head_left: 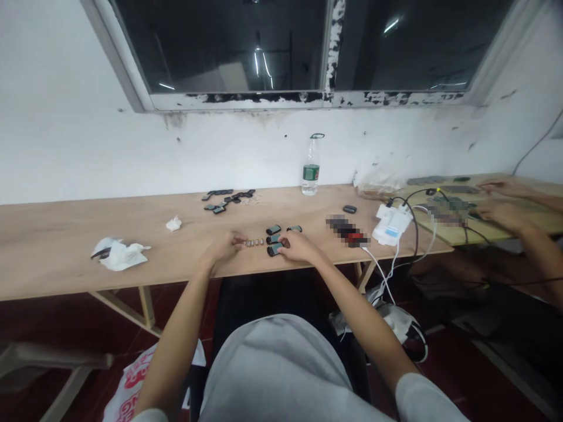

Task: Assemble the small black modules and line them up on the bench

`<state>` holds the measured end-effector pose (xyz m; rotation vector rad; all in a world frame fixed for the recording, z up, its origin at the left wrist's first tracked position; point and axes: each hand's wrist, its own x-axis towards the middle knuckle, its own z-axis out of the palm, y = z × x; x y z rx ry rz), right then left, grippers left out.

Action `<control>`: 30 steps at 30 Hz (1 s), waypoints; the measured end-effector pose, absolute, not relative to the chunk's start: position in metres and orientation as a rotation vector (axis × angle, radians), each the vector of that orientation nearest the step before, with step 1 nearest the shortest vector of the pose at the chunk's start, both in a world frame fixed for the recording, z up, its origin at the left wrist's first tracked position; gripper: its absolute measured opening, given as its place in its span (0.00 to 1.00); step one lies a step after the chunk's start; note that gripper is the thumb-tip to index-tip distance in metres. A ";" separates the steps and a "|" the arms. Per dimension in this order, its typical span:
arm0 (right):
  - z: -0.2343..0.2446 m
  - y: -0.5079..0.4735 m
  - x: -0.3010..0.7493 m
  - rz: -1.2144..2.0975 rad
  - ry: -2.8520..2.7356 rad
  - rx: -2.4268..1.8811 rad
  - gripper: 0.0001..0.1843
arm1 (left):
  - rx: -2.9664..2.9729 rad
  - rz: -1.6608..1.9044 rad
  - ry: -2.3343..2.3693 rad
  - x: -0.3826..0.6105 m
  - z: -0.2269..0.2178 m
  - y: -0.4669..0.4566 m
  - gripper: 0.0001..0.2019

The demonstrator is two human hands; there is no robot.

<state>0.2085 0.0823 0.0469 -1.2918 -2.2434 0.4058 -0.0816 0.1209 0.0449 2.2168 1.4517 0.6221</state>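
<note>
My left hand point(225, 246) rests at the table's front, its fingers drawn together at the left end of a row of several small metallic pieces point(256, 242). Whether a piece is between those fingertips is too small to make out. My right hand point(299, 247) grips the right end of a small black case with a grey-green face point(274, 250), which lies nearest the table edge. Just behind it lie a similar case point(273, 230) and another, partly covered by my fingers. One more case point(294, 228) lies beyond my right knuckles.
Several dark cases point(220, 206) and small white bits lie at the back. Crumpled tissue point(121, 255) is on the left. A water bottle point(310, 173) stands by the wall. A white power strip point(390, 224) with cables and another person's hands point(504, 211) are at right.
</note>
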 end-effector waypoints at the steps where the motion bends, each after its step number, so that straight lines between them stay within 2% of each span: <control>1: 0.048 0.082 0.208 0.446 -2.236 -1.294 0.08 | 2.224 0.611 1.458 -0.082 0.047 0.120 0.17; 7: 0.056 0.077 0.206 0.657 -2.173 -1.178 0.05 | 2.260 0.541 1.531 -0.084 0.056 0.116 0.15; 10: 0.057 0.078 0.208 0.756 -2.072 -1.134 0.05 | 2.270 0.618 1.505 -0.079 0.065 0.108 0.15; 18: 0.063 0.081 0.211 0.887 -1.764 -1.090 0.08 | 2.484 0.890 0.998 -0.036 0.099 0.067 0.16; 23: 0.070 0.075 0.210 1.094 -1.660 -0.968 0.09 | 2.559 0.927 0.930 -0.021 0.097 0.061 0.17; 30: 0.070 0.076 0.210 1.190 -1.605 -0.889 0.15 | 2.617 1.032 0.915 -0.023 0.094 0.065 0.14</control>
